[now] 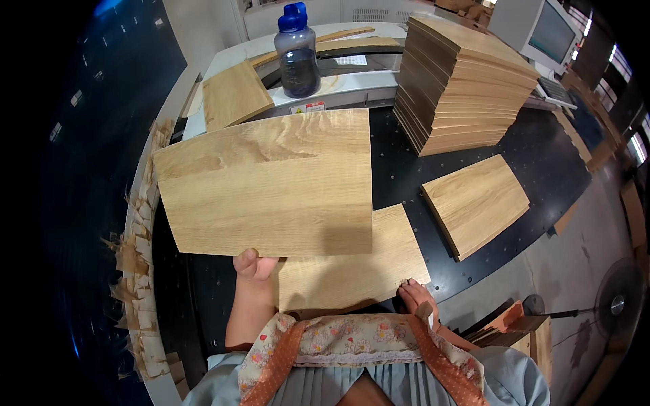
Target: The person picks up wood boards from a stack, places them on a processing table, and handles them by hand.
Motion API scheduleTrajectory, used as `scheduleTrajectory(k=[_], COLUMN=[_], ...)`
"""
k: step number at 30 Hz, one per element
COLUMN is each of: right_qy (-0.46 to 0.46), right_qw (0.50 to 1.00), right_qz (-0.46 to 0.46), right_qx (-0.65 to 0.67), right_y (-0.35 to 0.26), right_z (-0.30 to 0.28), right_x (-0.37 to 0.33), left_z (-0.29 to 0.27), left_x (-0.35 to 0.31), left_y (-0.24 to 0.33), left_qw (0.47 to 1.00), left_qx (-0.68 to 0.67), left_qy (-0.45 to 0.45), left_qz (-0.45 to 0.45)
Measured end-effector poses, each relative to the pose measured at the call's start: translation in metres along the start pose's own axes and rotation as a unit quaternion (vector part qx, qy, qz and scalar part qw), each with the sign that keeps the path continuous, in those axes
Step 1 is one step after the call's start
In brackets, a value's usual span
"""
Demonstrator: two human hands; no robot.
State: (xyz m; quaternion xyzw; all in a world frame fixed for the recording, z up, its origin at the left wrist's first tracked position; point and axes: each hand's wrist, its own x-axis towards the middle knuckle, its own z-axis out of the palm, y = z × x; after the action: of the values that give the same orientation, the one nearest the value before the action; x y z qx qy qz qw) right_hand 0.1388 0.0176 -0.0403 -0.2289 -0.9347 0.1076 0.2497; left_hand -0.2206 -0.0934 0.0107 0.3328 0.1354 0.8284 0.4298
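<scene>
The raised board (pixel 271 183), a wide wood-grained panel, fills the centre left of the frame, its face toward the camera. It looks stiff and thin, probably of modest weight but awkward for one hand, with a smooth face that could slip and corners that might chip; opposite edges would seem the surest hold. The left hand (pixel 256 265) is closed on its bottom edge, thumb at the front and the other fingers hidden behind. Below it, at lower centre, lies a second board (pixel 352 277), where the right hand (pixel 417 296) has its fingers bent at the near right corner; whether they grip or only touch, I cannot tell. Both boards are at the black table (pixel 393 176). Right of centre lies a smaller panel (pixel 477 203), with a tall stack of boards (pixel 467 88) at upper right and a blue-capped bottle (pixel 298 64) at top centre
</scene>
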Motion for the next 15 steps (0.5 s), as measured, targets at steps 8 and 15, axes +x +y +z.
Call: scheduleTrajectory(k=[8,15], right_qy=[0.025,0.004], right_qw=[1.000,1.000], right_qz=[0.005,0.013], right_qx=[-0.008,0.005], right_y=[0.002,-0.002], right_z=[0.003,-0.001], right_x=[0.003,0.004], left_z=[-0.011,-0.032], left_x=[0.007,0.022], left_y=[-0.001,-0.001], left_qw=[0.999,0.979], left_qx=[-0.027,-0.108], left_qy=[0.023,0.161], left_qz=[-0.008,-0.057])
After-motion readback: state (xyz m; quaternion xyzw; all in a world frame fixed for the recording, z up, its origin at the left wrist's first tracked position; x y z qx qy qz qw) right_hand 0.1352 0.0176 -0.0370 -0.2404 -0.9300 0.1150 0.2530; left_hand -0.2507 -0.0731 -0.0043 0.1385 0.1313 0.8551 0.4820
